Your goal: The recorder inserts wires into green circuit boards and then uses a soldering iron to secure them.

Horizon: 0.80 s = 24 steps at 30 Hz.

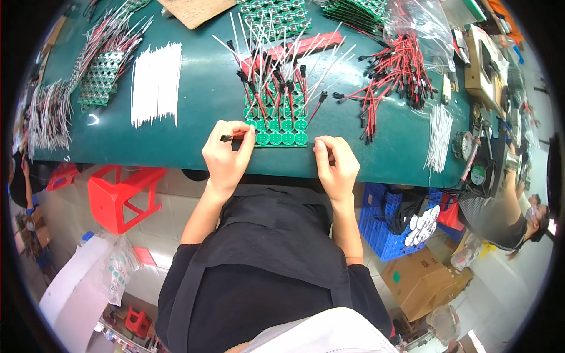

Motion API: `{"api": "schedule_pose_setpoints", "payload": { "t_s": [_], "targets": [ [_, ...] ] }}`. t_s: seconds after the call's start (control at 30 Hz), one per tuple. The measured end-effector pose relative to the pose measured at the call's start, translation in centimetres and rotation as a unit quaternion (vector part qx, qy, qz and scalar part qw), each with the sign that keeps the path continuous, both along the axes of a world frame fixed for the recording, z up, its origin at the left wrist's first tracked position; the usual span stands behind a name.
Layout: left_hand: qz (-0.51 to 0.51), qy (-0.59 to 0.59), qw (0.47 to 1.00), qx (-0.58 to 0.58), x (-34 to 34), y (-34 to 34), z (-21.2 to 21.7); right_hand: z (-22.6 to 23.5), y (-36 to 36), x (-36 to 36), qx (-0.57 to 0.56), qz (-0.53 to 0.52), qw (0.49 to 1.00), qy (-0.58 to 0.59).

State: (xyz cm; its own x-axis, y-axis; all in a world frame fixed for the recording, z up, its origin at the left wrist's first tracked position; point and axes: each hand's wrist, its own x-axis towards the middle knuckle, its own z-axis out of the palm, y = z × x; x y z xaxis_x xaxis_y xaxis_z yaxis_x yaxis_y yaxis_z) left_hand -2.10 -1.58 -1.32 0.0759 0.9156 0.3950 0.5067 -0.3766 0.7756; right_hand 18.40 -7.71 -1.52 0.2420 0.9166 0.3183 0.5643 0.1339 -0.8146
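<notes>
A green panel of round circuit boards lies near the table's front edge, directly in front of me. Red-and-black wire leads with black plugs and thin white wires stand up from most of its rows; the nearest row shows bare. At its near left corner, my left hand is closed on a wire lead, whose black plug pokes out by the knuckles. The lead's other end is hidden by the fingers. My right hand hovers just off the panel's right side, thumb and fingers pinched together; whatever they hold, if anything, cannot be made out.
Behind the panel lie a red bar and another green panel. A heap of wire leads is on the right; white wires and wired panels are on the left. A red stool and blue crate stand below.
</notes>
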Motion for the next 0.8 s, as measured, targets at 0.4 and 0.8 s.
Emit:
{"api": "schedule_pose_setpoints", "payload": {
  "t_s": [0.4,0.8],
  "targets": [
    [-0.013,-0.027,0.991,-0.128,-0.1,0.8,1.0,2.2,0.0,4.8,0.020,-0.131,0.991,0.002],
    [-0.058,-0.054,0.981,-0.175,-1.3,2.1,1.1,2.2,-2.1,23.7,-0.263,-0.349,0.793,-0.424]
  ]
}}
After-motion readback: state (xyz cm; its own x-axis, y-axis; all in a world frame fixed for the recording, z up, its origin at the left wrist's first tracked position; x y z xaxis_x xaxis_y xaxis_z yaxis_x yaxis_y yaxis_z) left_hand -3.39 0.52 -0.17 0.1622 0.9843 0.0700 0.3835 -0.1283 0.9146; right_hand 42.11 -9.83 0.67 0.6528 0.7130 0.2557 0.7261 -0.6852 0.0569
